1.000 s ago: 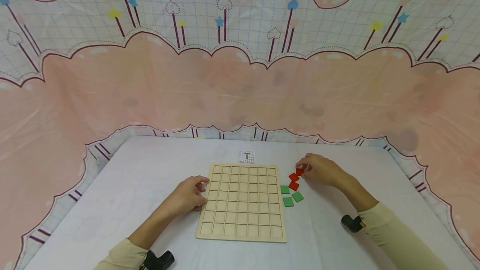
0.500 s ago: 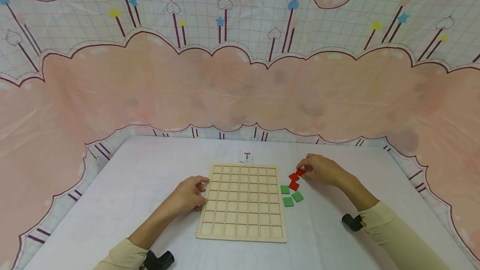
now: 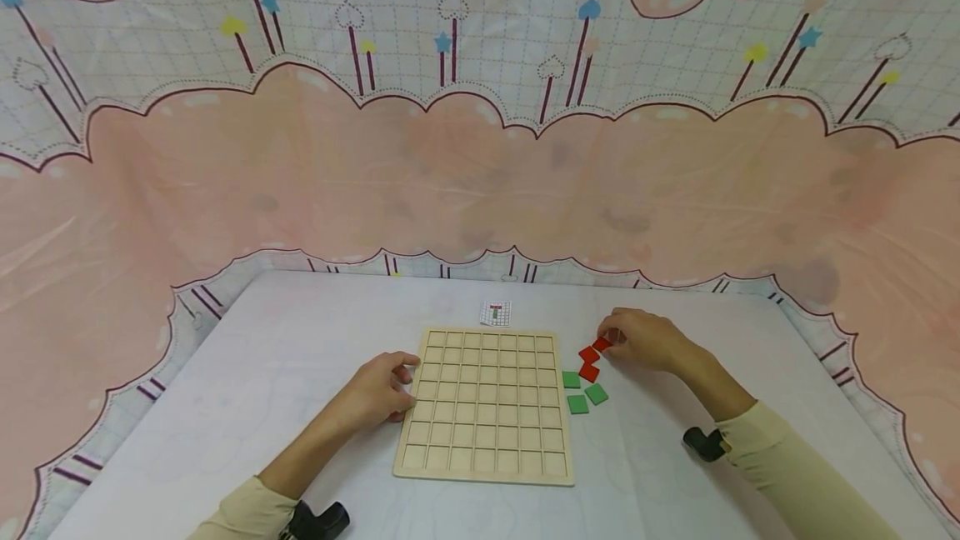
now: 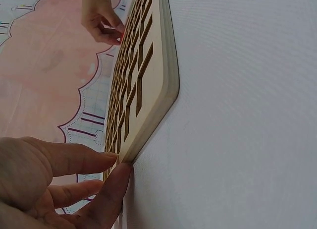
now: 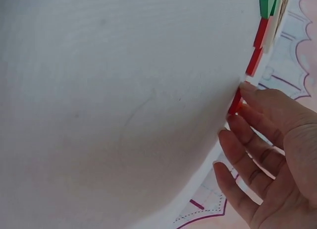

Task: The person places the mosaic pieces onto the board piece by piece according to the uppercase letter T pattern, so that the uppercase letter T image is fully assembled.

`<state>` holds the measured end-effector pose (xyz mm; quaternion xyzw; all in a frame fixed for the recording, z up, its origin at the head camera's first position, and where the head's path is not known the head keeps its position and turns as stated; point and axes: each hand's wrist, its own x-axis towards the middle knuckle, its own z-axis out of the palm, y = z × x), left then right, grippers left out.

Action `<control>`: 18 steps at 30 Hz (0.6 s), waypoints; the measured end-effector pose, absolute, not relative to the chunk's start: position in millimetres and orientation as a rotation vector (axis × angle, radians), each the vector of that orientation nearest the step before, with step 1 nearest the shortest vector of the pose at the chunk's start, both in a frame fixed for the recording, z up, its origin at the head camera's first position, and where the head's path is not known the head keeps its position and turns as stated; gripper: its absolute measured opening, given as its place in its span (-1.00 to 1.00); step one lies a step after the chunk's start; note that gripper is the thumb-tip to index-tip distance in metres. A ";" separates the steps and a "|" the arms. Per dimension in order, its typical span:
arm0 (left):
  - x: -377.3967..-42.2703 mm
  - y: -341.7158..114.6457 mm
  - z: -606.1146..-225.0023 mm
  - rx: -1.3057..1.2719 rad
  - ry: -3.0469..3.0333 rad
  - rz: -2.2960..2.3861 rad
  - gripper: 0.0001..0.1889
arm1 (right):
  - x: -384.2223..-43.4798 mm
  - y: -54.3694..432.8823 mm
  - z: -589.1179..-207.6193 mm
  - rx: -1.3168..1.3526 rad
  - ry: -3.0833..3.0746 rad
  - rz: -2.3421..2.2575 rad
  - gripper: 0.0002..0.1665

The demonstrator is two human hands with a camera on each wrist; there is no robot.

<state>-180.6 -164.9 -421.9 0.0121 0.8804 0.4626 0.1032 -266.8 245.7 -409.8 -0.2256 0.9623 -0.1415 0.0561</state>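
A square wooden grid board (image 3: 486, 407) with recessed cells lies mid-table. At its left edge my left hand (image 3: 373, 388) pinches the rim, thumb against the side and a finger on top, as the left wrist view shows. Beyond the board's right side my right hand (image 3: 647, 340) has its thumb and fingertips at a red square tile (image 5: 236, 101), pinching its edges; the other fingers are spread loosely. Two more red tiles (image 3: 588, 372) trail toward the board. Closer to me lie three green tiles (image 3: 596, 394), one of them beside the board's right edge.
A small printed card (image 3: 495, 313) with a coloured grid pattern lies behind the board. White cloth covers the table (image 3: 300, 323), and a patterned pink curtain (image 3: 480, 182) hangs behind it. Black wrist-worn devices (image 3: 703, 445) sit below both forearms.
My right hand's fingertips have drawn slightly rightward and closer around the farthest red tile. The left hand, the board and the other tiles keep their places.
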 end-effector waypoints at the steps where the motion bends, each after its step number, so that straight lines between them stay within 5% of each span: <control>1: -180.4 -165.1 -421.9 0.035 2.597 1.366 -0.37 | -266.8 245.7 -409.6 -0.691 2.924 -0.419 -0.77; 18: -180.3 -165.8 -423.0 0.013 2.594 1.362 -0.38 | -274.1 249.7 -408.5 -0.652 2.924 -0.335 -0.73</control>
